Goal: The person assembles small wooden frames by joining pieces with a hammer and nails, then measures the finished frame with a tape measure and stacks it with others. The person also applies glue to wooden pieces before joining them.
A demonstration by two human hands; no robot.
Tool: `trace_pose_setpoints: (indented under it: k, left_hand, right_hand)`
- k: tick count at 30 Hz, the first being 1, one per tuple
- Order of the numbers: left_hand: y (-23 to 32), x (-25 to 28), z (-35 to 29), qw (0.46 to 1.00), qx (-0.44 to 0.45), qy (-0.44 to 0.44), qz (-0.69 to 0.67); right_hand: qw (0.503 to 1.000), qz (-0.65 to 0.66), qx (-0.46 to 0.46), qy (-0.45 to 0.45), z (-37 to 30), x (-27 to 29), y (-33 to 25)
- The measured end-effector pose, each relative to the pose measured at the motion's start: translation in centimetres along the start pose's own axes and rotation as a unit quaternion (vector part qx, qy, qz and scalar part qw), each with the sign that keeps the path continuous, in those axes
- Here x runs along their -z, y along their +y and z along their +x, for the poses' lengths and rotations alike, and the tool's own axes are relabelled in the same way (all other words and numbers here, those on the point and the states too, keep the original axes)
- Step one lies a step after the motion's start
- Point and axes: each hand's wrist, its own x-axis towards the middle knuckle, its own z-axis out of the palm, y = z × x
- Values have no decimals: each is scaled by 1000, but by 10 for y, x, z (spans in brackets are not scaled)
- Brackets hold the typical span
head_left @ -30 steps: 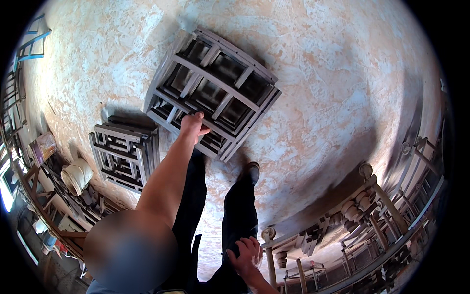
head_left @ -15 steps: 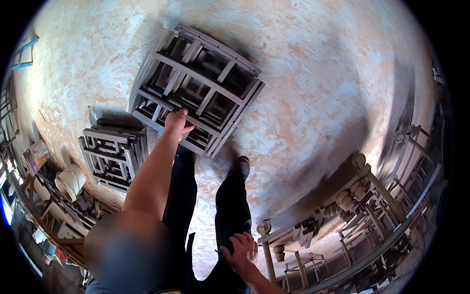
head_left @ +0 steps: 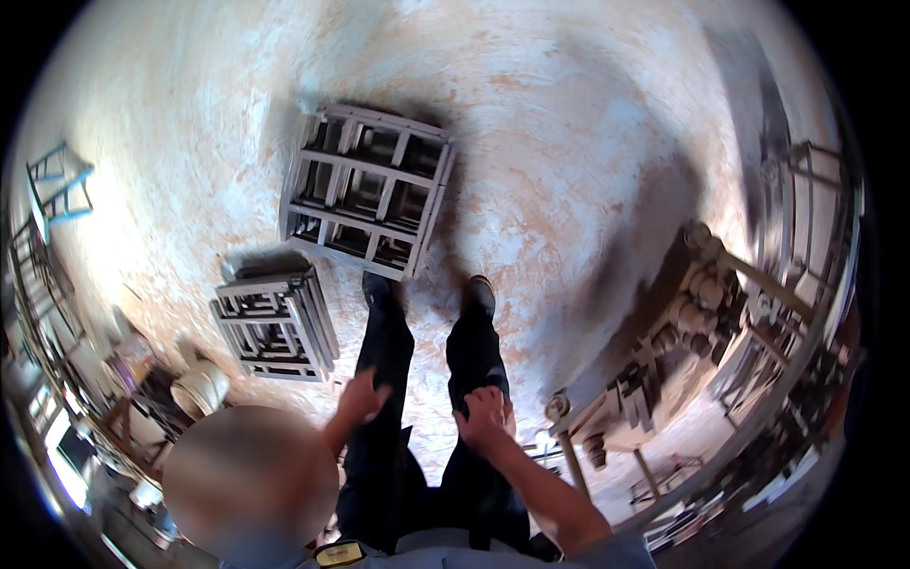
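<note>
"Where to find the large grey frame stack [head_left: 368, 167]?"

"Lying on the floor [head_left: 559, 123], roughly square, without a clear long axis."

"Around it?"

"Just off its near edge, a left shoe [head_left: 376, 287]; to its near left, a smaller frame stack [head_left: 267, 323]."

"Which hand closer to the large stack?"

"Seemingly the left hand [head_left: 360, 398], straight back from its near edge, apart; grip too blurred to tell. To its near right, the right hand [head_left: 486, 417], over a trouser leg [head_left: 474, 365], fingers parted."
</note>
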Motion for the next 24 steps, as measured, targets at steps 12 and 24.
trace_pose_setpoints:
  k: [12,24]
  left_hand:
    - [-17,22,-166,951,-210,-211,82]
    - [36,129,-262,898,-147,-213,356]
  right_hand:
    - [970,120,-158,-142,-160,-26,5]
    - [912,335,-199,129,-389,-105,-105]
